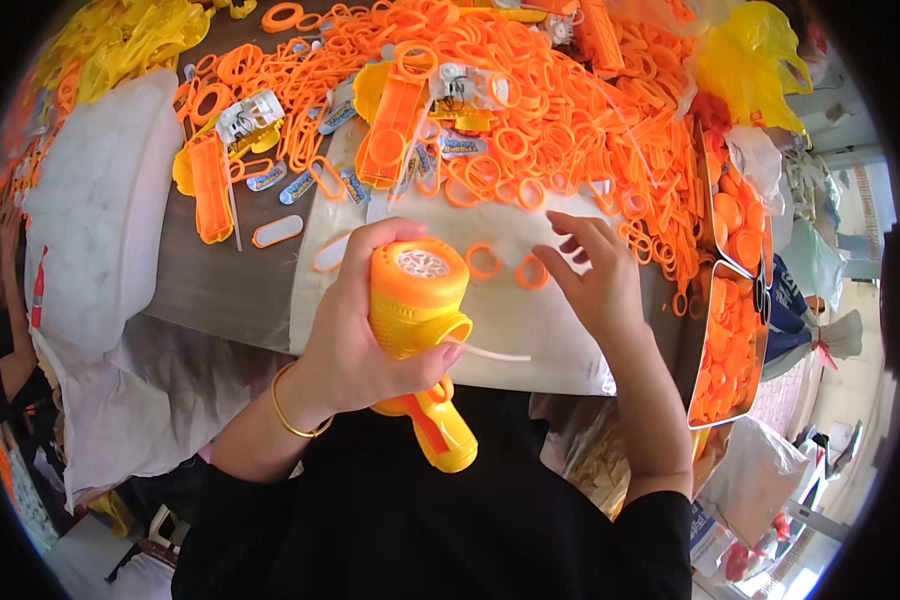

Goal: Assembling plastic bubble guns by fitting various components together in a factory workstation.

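Note:
My left hand (342, 352) is wrapped round a yellow and orange toy bubble gun (398, 325). Its round orange muzzle, with a white perforated disc inside, faces up, and its yellow handle hangs below my hand. A thin whitish tube (500, 355) sticks out from its side to the right. My right hand (607, 285) is open, fingers bent and apart, over the white sheet (560, 340). Beside its thumb lies an orange ring (533, 286), with another orange ring (483, 276) a little to the left. Whether the thumb touches the nearer ring I cannot tell.
A large heap of orange rings (570, 130) covers the table's far side. Opened bubble gun halves (210, 190) with white mechanisms lie left of centre. An orange-filled box (725, 350) stands at right, a white padded bundle (95, 200) at left. Another person's arm (15, 350) shows far left.

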The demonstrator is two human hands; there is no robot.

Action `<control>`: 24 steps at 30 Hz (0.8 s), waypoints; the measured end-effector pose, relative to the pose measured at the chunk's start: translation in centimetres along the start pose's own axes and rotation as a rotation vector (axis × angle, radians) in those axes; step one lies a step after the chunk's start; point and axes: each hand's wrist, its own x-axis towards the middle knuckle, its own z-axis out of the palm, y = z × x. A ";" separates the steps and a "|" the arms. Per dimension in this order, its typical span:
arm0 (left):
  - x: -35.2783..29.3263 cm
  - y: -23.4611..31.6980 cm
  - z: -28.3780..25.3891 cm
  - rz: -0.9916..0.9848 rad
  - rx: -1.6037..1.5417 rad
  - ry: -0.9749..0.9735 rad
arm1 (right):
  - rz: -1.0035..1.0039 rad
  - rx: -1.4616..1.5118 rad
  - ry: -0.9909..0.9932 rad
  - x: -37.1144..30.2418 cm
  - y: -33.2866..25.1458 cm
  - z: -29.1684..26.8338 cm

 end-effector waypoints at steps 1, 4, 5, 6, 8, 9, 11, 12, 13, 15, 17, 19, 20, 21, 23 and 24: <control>-0.1 0.1 -0.2 0.009 0.028 0.001 | 0.021 -0.016 0.007 -0.5 0.0 0.1; -0.2 0.2 -0.8 -0.076 -0.001 0.033 | -0.092 -0.076 -0.003 -1.2 1.4 1.0; 0.0 0.0 -1.0 -0.064 -0.009 0.031 | -0.124 -0.115 -0.006 -1.4 1.2 0.8; 0.2 0.0 -1.0 -0.065 -0.010 0.029 | -0.123 -0.115 -0.007 -1.2 1.4 0.7; 0.3 0.1 -0.7 -0.109 -0.170 0.009 | -0.225 -0.180 -0.023 -1.1 1.6 0.5; 0.3 0.2 -0.6 -0.113 -0.172 0.006 | -0.220 -0.181 -0.024 -1.4 1.2 0.3; 0.3 0.1 -0.5 -0.048 -0.069 -0.023 | 0.117 0.146 -0.059 -1.8 0.0 -0.7; 0.3 0.2 -0.7 -0.046 -0.065 -0.013 | 0.108 0.149 -0.065 -2.7 -0.5 -1.2; 0.3 0.1 -1.0 -0.052 -0.034 -0.004 | 0.105 0.335 -0.129 -4.4 -0.9 -1.9; 0.3 0.2 -1.1 -0.064 -0.004 -0.004 | -0.039 0.588 -0.227 -5.6 -2.4 -2.4; 0.4 0.4 -0.9 -0.114 -0.089 -0.001 | -0.219 0.750 -0.180 -5.3 -4.3 -2.6; 0.5 0.2 -1.2 -0.061 -0.029 0.002 | -0.304 0.779 -0.002 -5.1 -4.5 -2.7; 0.5 0.2 -1.3 -0.007 0.028 0.005 | -0.351 0.718 0.048 -4.9 -4.7 -2.5; 0.5 0.3 -1.2 -0.006 0.029 0.005 | -0.423 0.664 0.014 -4.2 -4.9 -2.1; 0.5 0.6 -1.0 -0.032 -0.027 -0.008 | -0.428 0.579 -0.025 -3.4 -5.3 -1.5; 0.5 0.7 -0.9 -0.031 -0.028 -0.009 | -0.436 0.535 -0.011 -3.2 -5.3 -1.2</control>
